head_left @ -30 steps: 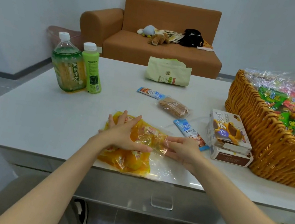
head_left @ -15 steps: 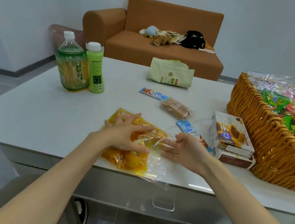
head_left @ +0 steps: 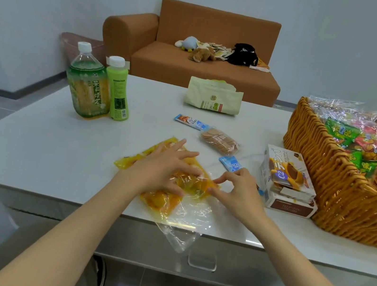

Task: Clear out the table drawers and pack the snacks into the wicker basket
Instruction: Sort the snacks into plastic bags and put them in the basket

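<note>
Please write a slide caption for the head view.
Left hand presses a yellow snack bag; right hand pinches it, wicker basket nearby.

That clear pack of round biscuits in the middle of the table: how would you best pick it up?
Probably from above, pinching the biscuit pack across its middle, with fingers on its two long sides. It lies flat like a roll. A blue sachet sits at its far end and another lies near its front end, so the long sides look freest.

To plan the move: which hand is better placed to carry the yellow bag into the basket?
Probably the right hand: it pinches the yellow bag on the side nearer the basket; the left hand lies flat on it.
</note>
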